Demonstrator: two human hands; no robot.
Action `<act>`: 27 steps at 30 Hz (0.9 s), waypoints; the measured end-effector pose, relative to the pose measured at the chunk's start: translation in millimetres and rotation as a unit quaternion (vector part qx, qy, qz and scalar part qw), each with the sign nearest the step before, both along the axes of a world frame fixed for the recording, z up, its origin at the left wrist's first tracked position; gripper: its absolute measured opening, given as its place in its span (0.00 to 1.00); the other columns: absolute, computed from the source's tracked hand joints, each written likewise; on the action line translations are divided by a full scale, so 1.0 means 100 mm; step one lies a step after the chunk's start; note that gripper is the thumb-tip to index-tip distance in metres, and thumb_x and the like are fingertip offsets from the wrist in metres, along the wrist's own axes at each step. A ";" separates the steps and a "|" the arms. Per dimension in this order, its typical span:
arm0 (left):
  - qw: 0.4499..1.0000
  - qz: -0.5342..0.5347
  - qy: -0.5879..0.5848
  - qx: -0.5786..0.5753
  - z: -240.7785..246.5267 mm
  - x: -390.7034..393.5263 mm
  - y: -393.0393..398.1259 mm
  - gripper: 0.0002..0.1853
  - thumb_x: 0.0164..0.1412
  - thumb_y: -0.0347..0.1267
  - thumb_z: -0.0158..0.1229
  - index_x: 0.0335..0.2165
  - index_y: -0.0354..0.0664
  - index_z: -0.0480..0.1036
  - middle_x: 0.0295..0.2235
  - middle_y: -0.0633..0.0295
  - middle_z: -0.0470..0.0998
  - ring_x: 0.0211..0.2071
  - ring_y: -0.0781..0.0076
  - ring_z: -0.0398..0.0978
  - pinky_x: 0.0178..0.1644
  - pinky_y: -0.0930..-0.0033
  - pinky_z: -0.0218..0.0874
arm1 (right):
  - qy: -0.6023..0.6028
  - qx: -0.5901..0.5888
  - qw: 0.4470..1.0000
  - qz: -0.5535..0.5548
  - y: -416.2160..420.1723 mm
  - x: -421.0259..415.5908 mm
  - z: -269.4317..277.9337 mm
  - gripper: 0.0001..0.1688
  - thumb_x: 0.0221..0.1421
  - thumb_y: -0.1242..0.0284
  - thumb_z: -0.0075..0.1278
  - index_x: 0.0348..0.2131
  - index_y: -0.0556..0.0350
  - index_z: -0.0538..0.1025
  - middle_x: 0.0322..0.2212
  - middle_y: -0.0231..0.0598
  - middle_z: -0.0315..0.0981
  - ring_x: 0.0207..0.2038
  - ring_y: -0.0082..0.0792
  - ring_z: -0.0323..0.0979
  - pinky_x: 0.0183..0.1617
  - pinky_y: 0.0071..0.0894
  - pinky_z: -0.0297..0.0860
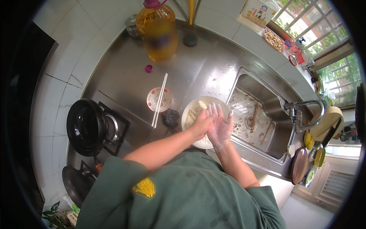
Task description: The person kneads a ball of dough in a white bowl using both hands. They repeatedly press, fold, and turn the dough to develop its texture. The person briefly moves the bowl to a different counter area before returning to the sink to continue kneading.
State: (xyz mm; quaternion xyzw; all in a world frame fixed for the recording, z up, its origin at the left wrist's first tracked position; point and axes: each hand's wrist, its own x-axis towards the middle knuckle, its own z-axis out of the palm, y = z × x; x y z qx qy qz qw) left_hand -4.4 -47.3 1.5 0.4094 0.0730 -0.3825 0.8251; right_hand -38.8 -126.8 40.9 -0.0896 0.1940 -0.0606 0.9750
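Both hands are over a large white bowl holding pale, crumbly dough and loose flour. My right hand is palm up, fingers apart and coated in white flour. My left hand grips its inner edge, the thumb lying across the palm and the other fingers hidden behind. Left of the bowl, white chopsticks rest across a small patterned bowl. A crumpled dark plastic bag lies between the two bowls.
A stainless sink with scattered brown scraps lies to the right, beside a faucet. A large oil bottle and a purple cap are farther back. At left, a black wok sits on the gas stove.
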 end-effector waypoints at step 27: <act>0.973 0.044 0.155 0.168 -0.10 0.03 -0.43 0.22 0.65 0.49 0.42 0.36 0.41 0.70 0.30 0.59 0.75 0.30 0.68 0.74 0.32 0.64 0.68 | -0.045 -0.090 0.940 0.326 -0.67 -0.33 -0.04 0.38 0.63 0.52 0.29 0.63 0.55 0.48 0.62 0.42 0.50 0.64 0.37 0.48 0.67 0.36 0.43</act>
